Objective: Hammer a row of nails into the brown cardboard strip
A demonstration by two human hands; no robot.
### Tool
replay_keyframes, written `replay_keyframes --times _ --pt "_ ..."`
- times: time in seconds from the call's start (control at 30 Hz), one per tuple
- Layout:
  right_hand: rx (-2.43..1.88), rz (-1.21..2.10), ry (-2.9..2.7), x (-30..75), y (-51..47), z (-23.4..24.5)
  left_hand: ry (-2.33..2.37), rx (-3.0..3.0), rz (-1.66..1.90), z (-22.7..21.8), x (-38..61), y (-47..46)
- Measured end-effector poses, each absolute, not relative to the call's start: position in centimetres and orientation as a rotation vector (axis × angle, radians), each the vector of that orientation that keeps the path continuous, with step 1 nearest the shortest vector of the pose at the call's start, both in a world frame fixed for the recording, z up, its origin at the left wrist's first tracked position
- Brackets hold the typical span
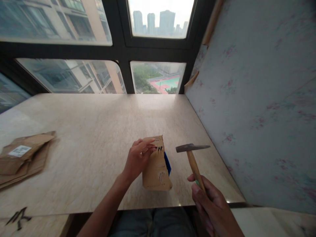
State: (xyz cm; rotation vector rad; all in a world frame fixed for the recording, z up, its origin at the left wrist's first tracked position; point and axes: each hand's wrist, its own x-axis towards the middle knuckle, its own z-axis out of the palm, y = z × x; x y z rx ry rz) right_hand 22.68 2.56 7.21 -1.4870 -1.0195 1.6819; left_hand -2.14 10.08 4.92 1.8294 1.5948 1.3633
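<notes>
Home, floral wallpaper (254,102), window (123,49) overlooking apartment buildings (167,22)

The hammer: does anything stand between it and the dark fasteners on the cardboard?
Nothing visible stands between the hammer and the dark fasteners; the left hand has its fingers close beside them, on the side away from the hammer.

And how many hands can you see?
2: the left hand is over the cardboard, and the right hand is holding the hammer.

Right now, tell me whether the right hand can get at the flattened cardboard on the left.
Probably not easily: the right hand holds the hammer, and the left arm lies across the way to the flattened cardboard.
</notes>
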Motion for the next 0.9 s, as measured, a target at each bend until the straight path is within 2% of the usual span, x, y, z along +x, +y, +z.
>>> replay_keyframes --times 0.37,0.67,0.9 --pt "-1.478 1.68 -1.085 22.2 2.2 6.5 1.649 1.798 1.39 3.7 -1.8 10.1" --pt "-1.55 1.381 -1.184 18.3 1.4 5.2 1.667 1.81 1.431 3.4 -1.7 10.1" --pt "-1.563 1.281 -1.159 16.9 2.0 4.1 1.682 1.972 1.403 3.6 -1.8 10.1"
